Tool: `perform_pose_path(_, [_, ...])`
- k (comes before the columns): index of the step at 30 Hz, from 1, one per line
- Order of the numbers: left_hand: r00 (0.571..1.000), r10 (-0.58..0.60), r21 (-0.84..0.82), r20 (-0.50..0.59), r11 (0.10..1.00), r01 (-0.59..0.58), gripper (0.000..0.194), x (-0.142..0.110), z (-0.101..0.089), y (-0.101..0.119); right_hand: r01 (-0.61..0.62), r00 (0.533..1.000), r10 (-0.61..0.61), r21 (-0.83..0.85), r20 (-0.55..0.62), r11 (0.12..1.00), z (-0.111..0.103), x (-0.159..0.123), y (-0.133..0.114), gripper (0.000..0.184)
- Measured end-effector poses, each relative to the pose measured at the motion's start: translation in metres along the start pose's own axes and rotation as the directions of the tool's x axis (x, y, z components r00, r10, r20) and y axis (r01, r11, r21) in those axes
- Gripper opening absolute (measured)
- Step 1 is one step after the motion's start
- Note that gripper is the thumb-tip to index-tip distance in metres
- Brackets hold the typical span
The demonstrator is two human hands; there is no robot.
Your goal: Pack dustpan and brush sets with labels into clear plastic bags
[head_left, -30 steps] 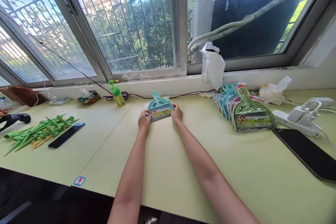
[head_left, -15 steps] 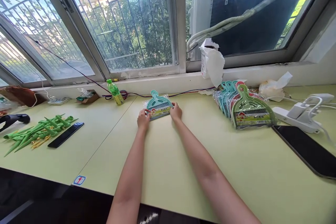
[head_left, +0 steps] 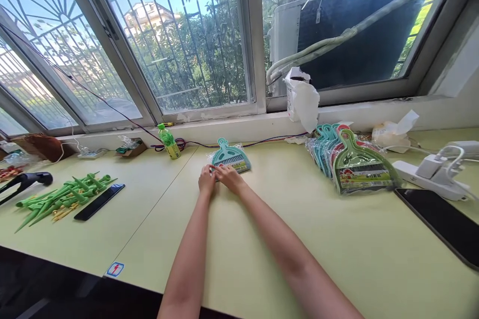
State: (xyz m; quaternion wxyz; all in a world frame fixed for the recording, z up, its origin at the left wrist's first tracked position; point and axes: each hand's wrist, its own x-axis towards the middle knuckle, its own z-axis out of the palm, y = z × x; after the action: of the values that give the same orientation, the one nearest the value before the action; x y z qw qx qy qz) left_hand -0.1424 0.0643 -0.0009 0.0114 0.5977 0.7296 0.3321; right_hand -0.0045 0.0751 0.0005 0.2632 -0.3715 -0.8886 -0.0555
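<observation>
A teal mini dustpan and brush set in a clear plastic pack (head_left: 232, 155) lies on the pale green table (head_left: 262, 239) near the window sill. My left hand (head_left: 207, 180) rests at the pack's near left corner with its fingers curled onto the plastic. My right hand (head_left: 229, 176) lies flat across the pack's near edge. Its fingers stretch leftward until they almost touch my left hand.
A stack of similar packed dustpans (head_left: 354, 162) leans to the right. Beyond it are a white power strip (head_left: 430, 174) and a dark tablet (head_left: 445, 219). To the left are a green bottle (head_left: 168, 140), green plastic spikes (head_left: 63, 197) and a black phone (head_left: 99, 202).
My right hand has slid left along the pack's near edge, from the right corner to beside my left hand. The view has tilted down slightly.
</observation>
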Motion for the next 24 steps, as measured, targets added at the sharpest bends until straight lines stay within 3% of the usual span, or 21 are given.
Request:
perform_pose_path(4, [1.0,-0.015,0.058,0.008,0.998,0.015,0.014,-0.001,-0.001,0.003,-0.216,0.976,0.214,-0.093,-0.032,0.972,0.0,-0.003,0.015,0.028])
perform_pose_path(9, [1.0,-0.008,0.155,0.007,0.988,0.006,0.016,-0.004,-0.001,0.007,-0.512,0.859,0.509,-0.135,-0.054,0.848,-0.01,-0.014,0.049,0.027])
perform_pose_path(13, [0.991,0.106,0.266,-0.079,0.96,-0.081,0.023,-0.01,-0.004,0.01,-0.501,0.863,0.505,-0.18,-0.025,0.847,-0.012,-0.014,0.047,0.028])
perform_pose_path(16, [0.933,0.323,0.304,-0.159,0.915,-0.266,0.042,-0.016,-0.006,0.018,-0.472,0.879,0.477,-0.194,-0.022,0.86,-0.01,-0.012,0.039,0.03])
perform_pose_path(19, [0.811,0.586,0.223,0.003,0.79,-0.571,0.045,-0.023,0.001,0.032,-0.469,0.881,0.472,-0.18,-0.029,0.865,-0.008,-0.012,0.038,0.031])
perform_pose_path(21, [0.757,0.641,0.165,0.129,0.738,-0.654,0.04,-0.027,0.013,0.042,-0.474,0.879,0.475,-0.162,-0.035,0.866,-0.006,-0.012,0.04,0.03])
perform_pose_path(22, [0.758,0.626,0.131,0.182,0.749,-0.65,0.039,-0.028,0.02,0.046,-0.477,0.878,0.477,-0.152,-0.037,0.866,-0.005,-0.012,0.04,0.029])
perform_pose_path(24, [0.812,0.549,0.121,0.199,0.808,-0.576,0.038,-0.03,0.032,0.052,-0.485,0.874,0.484,-0.137,-0.044,0.864,-0.002,-0.012,0.042,0.028])
